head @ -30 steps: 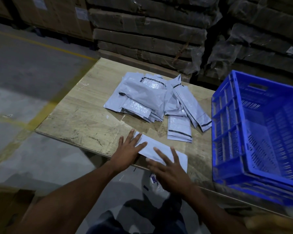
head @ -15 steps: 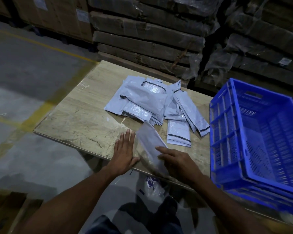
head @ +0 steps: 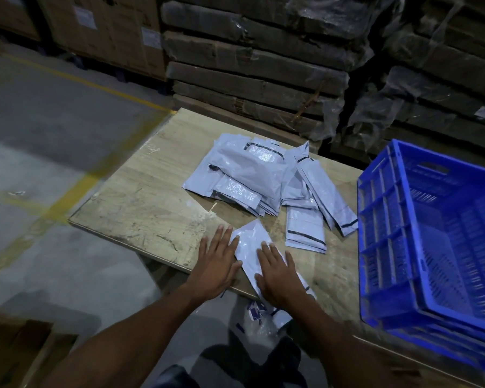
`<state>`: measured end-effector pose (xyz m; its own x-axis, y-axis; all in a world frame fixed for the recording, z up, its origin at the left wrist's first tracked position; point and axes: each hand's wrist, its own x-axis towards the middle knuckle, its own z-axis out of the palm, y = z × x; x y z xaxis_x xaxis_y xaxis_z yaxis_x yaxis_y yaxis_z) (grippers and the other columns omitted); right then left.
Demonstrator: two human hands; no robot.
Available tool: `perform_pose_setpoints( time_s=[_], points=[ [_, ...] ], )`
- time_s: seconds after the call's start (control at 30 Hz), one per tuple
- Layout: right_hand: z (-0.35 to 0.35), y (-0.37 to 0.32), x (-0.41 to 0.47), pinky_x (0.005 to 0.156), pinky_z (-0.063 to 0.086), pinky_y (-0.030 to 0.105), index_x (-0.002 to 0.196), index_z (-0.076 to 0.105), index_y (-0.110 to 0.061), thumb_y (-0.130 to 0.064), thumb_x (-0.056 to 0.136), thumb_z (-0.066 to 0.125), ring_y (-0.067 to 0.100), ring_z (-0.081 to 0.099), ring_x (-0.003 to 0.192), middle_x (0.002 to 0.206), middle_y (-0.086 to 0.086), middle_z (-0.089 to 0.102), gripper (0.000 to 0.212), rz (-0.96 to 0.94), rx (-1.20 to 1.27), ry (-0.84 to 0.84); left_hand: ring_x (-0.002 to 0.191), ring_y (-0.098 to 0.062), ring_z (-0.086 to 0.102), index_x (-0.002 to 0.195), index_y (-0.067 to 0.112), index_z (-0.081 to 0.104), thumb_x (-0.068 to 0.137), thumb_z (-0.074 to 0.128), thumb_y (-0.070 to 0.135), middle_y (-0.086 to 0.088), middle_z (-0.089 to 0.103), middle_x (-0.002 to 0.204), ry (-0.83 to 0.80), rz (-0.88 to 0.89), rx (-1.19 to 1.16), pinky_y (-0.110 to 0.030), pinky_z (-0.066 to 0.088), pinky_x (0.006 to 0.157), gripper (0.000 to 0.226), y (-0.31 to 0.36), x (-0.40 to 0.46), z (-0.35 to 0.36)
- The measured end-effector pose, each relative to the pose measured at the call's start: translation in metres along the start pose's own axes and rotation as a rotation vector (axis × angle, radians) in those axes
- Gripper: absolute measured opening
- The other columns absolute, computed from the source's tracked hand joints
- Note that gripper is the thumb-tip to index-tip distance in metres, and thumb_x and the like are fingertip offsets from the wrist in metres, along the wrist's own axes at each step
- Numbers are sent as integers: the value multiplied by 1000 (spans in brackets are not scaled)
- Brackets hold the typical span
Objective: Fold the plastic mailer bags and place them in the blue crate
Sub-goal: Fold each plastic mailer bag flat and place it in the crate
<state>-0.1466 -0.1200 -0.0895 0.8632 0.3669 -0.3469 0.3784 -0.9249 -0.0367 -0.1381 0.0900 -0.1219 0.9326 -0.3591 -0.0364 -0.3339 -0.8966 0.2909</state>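
- Lay flat with straight fingers: left hand (head: 215,265) at the left edge of a folded mailer bag (head: 249,242), right hand (head: 277,271) pressed on top of it; neither grip closed round anything.
- Sat at the near edge of the desk (head: 140,208), that bag, its lower end past the edge.
- Judged as the creasing step: best done by sweeping the right palm along the fold while pinning the left edge, so slippery plastic cannot spring open.
- Worth drawing the bag fully onto the desk first, lest it slide off.
- Lay just beyond, a loose pile of mailer bags (head: 252,177), several fanned out towards the crate.
- Stood at the right of the desk, blue crate (head: 381,219), its visible interior showing no bags; far corner out of frame.
- Hung below the desk edge, a crumpled clear bag (head: 256,317), contents not discernible.
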Motion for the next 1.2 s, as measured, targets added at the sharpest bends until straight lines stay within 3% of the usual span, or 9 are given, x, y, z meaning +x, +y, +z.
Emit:
perform_pose_setpoints(
  time_s=[0.07,0.13,0.27,0.4,0.6,0.7,0.83,0.93,1.2],
  points=[
    [-5,5,1,116,28,62,152,39,-7,-28,89,45,31,26,151,164,10,25,67,-105,46,21,156,-32,22,155,11,44,111,13,47,-13,31,167,38,98,97,-62,35,116,65,1,5,-1],
    [-5,9,0,124,4,51,160,15,-16,-27,93,42,22,0,156,168,-3,-1,73,-124,150,-41,158,-30,20,158,12,39,109,24,44,-11,25,169,27,201,135,-57,29,121,60,6,12,4],
    [16,9,-5,123,-1,55,161,0,-26,-58,94,11,9,-13,153,160,-20,-16,75,39,313,85,157,-31,23,161,11,33,105,27,50,-9,20,171,-61,149,141,-56,37,117,68,9,15,21],
    [35,18,-18,119,-7,56,159,-11,-32,-76,88,-10,10,-20,152,164,-12,-22,84,185,209,147,156,-35,21,162,13,29,104,27,55,-11,17,171,-76,133,97,-55,33,120,72,8,16,21],
    [42,25,-23,120,-7,59,160,-9,-27,-85,88,6,18,-24,152,165,-2,-25,94,154,172,174,158,-32,-12,166,35,2,100,27,72,-9,-10,173,-85,219,85,-49,-2,124,79,-1,14,20],
    [43,17,-26,117,-2,65,158,21,-27,-78,95,24,28,-8,155,169,6,1,81,55,175,280,158,-35,-12,165,39,4,100,23,75,-10,-13,172,-94,228,106,-50,-2,125,77,-4,16,24],
    [43,13,-29,106,38,67,115,55,-29,-48,97,51,27,34,144,149,9,50,27,-33,118,454,157,-34,-17,165,40,1,99,15,77,-10,-18,171,-91,227,114,-49,-3,125,76,-6,17,27],
    [45,15,-28,107,36,66,99,61,-28,-35,78,83,27,37,143,147,6,51,31,-88,52,436,157,-36,-15,165,39,4,97,8,80,-12,-15,171,-73,234,111,-49,-3,124,80,-4,18,25],
    [40,7,-24,113,26,60,84,68,-31,-31,82,80,26,42,141,141,-1,58,12,-25,72,454,153,-36,-29,163,40,-8,92,6,81,-10,-31,166,-147,205,96,-50,-9,124,84,-1,17,20]
  ],
)
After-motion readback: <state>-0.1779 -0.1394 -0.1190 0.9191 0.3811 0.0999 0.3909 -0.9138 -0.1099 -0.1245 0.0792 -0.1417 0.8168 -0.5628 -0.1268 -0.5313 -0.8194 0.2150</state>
